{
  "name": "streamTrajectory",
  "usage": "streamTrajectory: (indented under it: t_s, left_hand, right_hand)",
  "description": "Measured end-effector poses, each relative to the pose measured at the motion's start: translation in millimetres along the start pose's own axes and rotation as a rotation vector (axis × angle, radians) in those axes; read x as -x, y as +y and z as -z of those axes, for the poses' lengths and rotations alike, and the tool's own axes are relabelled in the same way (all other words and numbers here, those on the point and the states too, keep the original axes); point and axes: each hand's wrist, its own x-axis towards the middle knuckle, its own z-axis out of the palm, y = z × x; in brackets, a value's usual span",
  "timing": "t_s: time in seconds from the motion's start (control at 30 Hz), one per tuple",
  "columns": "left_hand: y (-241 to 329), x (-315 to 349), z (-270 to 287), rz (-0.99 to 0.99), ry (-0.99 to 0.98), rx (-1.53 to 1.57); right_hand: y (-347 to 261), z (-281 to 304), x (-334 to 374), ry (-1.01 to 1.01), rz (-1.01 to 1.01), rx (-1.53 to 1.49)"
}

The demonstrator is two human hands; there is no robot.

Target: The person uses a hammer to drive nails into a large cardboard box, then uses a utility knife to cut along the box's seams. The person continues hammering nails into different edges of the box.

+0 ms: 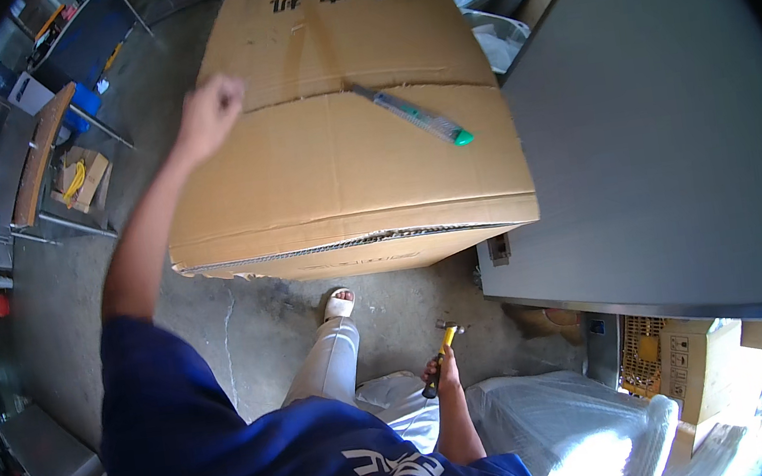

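My left hand is raised by the left edge of a large cardboard box, its fingers curled closed. Whatever they may hold is too small or hidden to name. Low down on my right side, my right hand is wrapped round the handle of a hammer, which has a yellow and black grip and a metal head pointing up and away from me. A utility knife with a clear body and green end lies on the box top, beside a torn seam, touched by neither hand.
A big grey metal cabinet stands close along the box's right. Plastic-wrapped goods sit at lower right, near a yellow crate. A wooden-topped bench and a small carton with yellow cord are at left. My sandalled foot rests on concrete.
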Motion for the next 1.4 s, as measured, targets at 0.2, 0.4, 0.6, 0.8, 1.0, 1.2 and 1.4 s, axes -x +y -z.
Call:
streamTrajectory:
  t_s: [0.2,0.4,0.6,0.8,1.0,1.2,1.4]
  left_hand:
    - [76.5,175.2,19.5,0.231,0.065,0.594]
    - [114.8,246.6,32.8,0.466,0.116,0.716]
    - [100.5,212.9,28.9,0.309,0.104,0.466]
    - [32.3,183.1,45.7,0.246,0.108,0.352]
    - [-27.2,152.2,28.9,0.246,0.166,0.541]
    - [-55.1,98.5,9.7,0.332,0.118,0.374]
    - [-61.8,65.8,5.3,0.286,0.045,0.177]
  right_hand:
    - [-9.0,16.5,81.2,0.017,-0.02,0.052]
    - [-9.1,23.8,143.8,0.049,0.006,0.128]
    - [8.1,20.7,170.8,0.075,0.079,0.117]
    - [54.4,-19.8,186.4,0.182,0.206,-0.01]
    - [97.8,-62.9,179.3,0.168,0.141,-0.257]
    - [94.0,-126.0,198.2,0.177,0.121,-0.178]
    - [76.3,-179.5,252.3,0.456,0.471,0.168]
